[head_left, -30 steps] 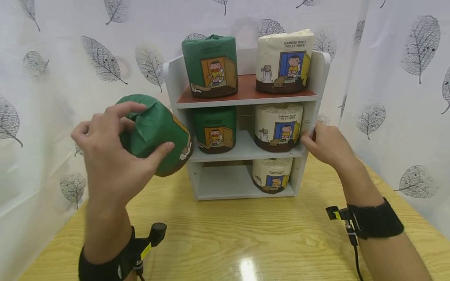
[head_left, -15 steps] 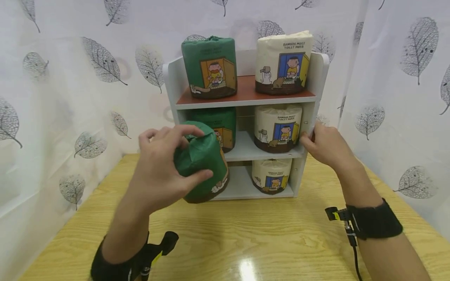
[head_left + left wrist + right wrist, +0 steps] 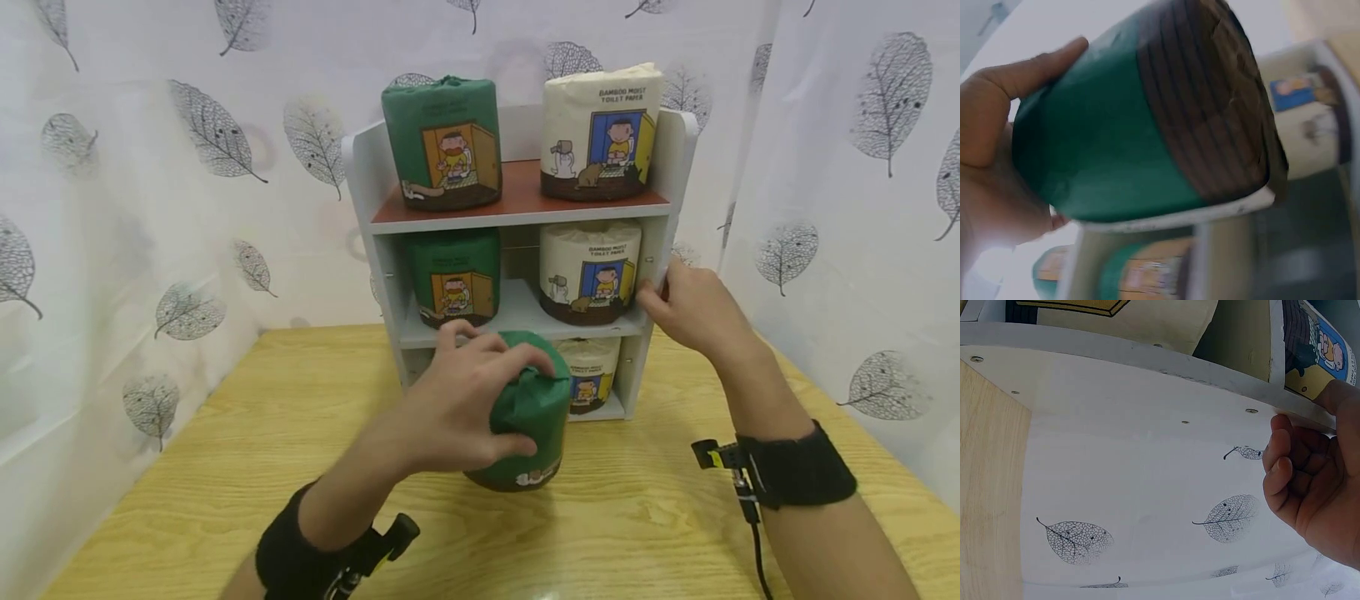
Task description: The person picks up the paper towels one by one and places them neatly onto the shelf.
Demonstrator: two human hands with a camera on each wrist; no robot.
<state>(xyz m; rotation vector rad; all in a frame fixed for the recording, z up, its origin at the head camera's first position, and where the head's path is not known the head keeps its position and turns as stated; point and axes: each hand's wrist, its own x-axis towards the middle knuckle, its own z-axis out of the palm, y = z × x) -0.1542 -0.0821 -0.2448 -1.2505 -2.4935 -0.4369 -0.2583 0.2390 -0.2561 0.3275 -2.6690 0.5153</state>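
Observation:
My left hand grips a green-wrapped toilet paper roll by its top, fingers over the upper end and thumb along the near side. The roll is slightly tilted, in front of the white shelf's lowest level. In the left wrist view the roll's brown-striped base points away from the palm. My right hand pinches the front edge of the shelf's right side panel between thumb and curled fingers, beside the middle level.
Green rolls stand on the left of the top and middle levels. Cream rolls stand on the right at the top, middle and bottom. A wooden table carries the shelf, with a leaf-print curtain behind.
My left hand has carried the green roll rightward and down, from left of the shelf to before its bottom level. My right hand has stayed on the side panel.

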